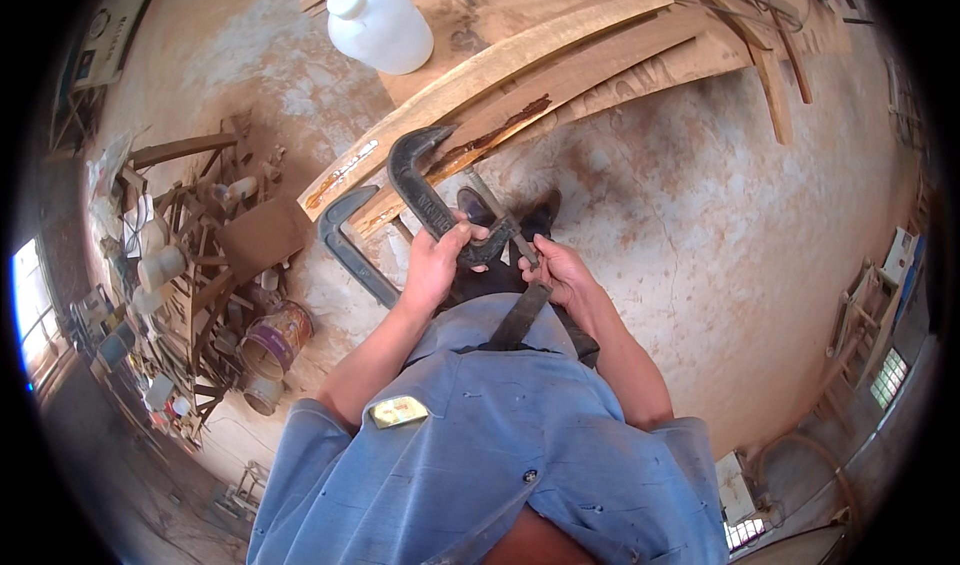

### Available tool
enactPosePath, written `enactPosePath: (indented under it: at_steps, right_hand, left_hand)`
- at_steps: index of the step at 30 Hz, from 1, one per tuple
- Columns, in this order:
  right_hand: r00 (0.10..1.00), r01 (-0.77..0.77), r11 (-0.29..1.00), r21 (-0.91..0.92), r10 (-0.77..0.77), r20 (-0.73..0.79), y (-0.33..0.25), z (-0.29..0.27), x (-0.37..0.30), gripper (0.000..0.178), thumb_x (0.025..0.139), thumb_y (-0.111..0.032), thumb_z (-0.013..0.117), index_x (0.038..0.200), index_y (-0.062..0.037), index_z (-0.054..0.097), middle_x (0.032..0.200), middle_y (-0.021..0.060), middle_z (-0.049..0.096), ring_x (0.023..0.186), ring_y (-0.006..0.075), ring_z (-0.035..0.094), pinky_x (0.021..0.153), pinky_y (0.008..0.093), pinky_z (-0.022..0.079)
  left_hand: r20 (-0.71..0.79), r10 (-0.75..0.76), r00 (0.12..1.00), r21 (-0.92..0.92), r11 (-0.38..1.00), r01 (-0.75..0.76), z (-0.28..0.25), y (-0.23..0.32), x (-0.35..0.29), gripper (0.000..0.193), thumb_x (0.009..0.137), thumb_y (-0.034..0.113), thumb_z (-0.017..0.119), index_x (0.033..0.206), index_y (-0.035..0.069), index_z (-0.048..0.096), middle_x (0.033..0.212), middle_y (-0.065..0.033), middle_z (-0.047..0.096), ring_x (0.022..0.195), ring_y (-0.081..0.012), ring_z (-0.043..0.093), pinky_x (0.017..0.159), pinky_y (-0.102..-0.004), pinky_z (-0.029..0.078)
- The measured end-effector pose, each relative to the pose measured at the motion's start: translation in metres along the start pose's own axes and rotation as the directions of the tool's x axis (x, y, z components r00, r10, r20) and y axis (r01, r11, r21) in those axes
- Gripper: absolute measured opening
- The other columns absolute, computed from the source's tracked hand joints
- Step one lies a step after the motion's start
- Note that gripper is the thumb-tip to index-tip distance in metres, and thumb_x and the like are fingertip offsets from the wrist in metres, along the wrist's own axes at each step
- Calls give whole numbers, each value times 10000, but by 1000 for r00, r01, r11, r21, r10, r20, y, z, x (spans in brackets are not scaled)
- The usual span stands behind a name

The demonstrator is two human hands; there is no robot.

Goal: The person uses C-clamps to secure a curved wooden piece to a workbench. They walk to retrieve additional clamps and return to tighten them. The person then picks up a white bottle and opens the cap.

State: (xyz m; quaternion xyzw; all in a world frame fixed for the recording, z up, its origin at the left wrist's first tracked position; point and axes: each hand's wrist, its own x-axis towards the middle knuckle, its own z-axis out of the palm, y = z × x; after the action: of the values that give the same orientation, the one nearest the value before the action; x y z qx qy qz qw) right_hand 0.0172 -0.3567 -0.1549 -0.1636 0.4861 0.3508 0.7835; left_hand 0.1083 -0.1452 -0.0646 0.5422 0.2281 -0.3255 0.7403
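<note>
A dark metal C-clamp (408,165) is held before my body, its curved end over the near edge of the wooden boards. My left hand (438,263) is closed around the lower part of its frame. The fingers of my right hand (562,273) grip the clamp's screw (497,205) near its handle end. Left of it, a second C-clamp (345,250) reaches over the board ends. A long curved board (520,55) lies beside another board (610,70). Wet amber liquid shines on their near ends, and a dark brown streak runs along the second one.
A white plastic jug (390,30) stands behind the boards. On the left is a heap of wood scraps and containers, with a tipped bucket (278,340) at its edge. Thin wooden strips (770,90) stick out at the upper right. My shoes are below the clamp.
</note>
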Motion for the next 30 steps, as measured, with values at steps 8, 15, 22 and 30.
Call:
enactPosePath:
  at_steps: [8,15,22,30]
  right_hand:
    - [317,304,-519,-799,-736,599,8,26,-47,425,828,-170,696,1165,30,530,1080,201,630,1029,368,624,889,430,507]
    - [361,314,-532,-787,-700,617,14,38,-38,427,669,-125,798,1024,35,625,1089,166,646,1108,352,586,955,413,466]
    - [748,473,237,-848,-616,245,15,30,-31,346,863,-198,685,1086,64,655,1017,139,702,963,282,670,868,308,509]
    - [854,520,793,-317,-497,157,28,36,-20,408,1012,-301,481,848,36,643,853,139,679,927,235,663,788,309,505]
  left_hand:
    - [-36,45,998,18,999,-44,4,-3,0,322,1001,263,515,1073,-50,522,893,-164,667,675,-188,635,541,-290,545]
    - [-123,43,991,45,998,-38,10,-5,0,445,1006,382,496,1043,-58,552,849,-157,666,644,-188,630,501,-290,537]
    - [-129,30,991,3,1000,-29,8,-7,3,363,998,333,522,1027,-28,541,824,-166,667,598,-202,630,465,-305,538]
    - [-161,27,987,-13,999,-30,11,-3,6,356,991,334,535,1032,-19,530,812,-173,668,567,-205,624,443,-303,532]
